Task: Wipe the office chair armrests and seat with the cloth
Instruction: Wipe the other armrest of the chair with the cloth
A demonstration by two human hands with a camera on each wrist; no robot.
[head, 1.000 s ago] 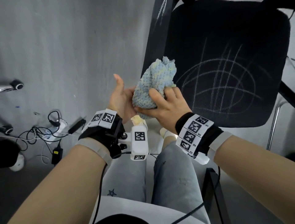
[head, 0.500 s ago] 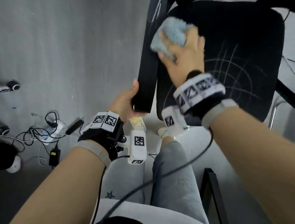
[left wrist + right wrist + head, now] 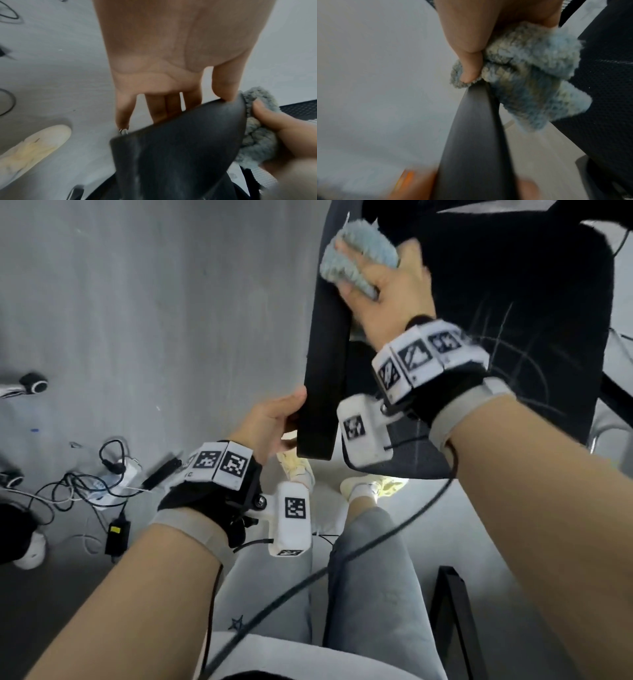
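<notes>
The right hand (image 3: 390, 285) has its fingers (image 3: 469, 70) bunched round a fluffy blue cloth (image 3: 356, 265), pressing it against the far stretch of the black armrest (image 3: 325, 344); from the right wrist view the thumb digs into the cloth just where it meets the armrest's edge, and the rest of the cloth hangs off toward the seat side. The left hand (image 3: 270, 426) grips the near end of that same armrest, thumb on its outer side and fingers (image 3: 157, 108) reaching beneath it. Just beyond the right hand's knuckles lies the black mesh seat (image 3: 513, 337), marked with pale chalky lines. Below both hands stand the person's cream shoes (image 3: 298, 470) on the grey floor (image 3: 154, 302). Well off to the left of the left hand a tangle of cables and a power strip (image 3: 113, 477) lies on the floor.
</notes>
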